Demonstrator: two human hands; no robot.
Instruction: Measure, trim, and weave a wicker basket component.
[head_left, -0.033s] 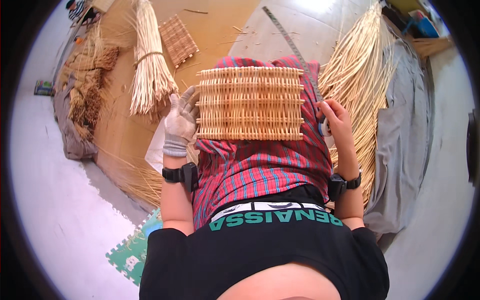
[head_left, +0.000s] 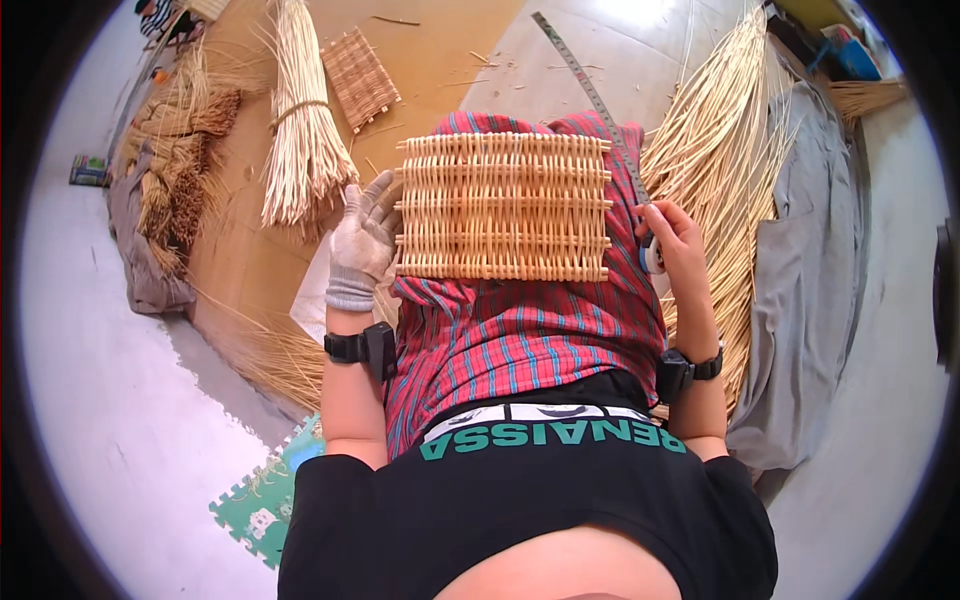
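A rectangular woven wicker panel (head_left: 503,207) lies flat across my lap on the red checked cloth (head_left: 530,340). Beside its left edge, my left hand (head_left: 362,242) in a pale glove is open, palm up, with fingers spread; whether the fingertips touch the panel I cannot tell. To the right of the panel, my bare right hand (head_left: 676,242) is closed on a tape measure (head_left: 651,254), partly hidden by the fingers. Its metal blade (head_left: 594,98) is drawn out, running forward and left past the panel's far right corner.
A tied bundle of wicker rods (head_left: 303,150) and a smaller woven panel (head_left: 361,78) lie ahead on the left. Loose long rods (head_left: 710,150) spread at the right beside a grey cloth (head_left: 800,270). Darker bundles (head_left: 185,190) sit far left; a green foam mat (head_left: 250,510) is near left.
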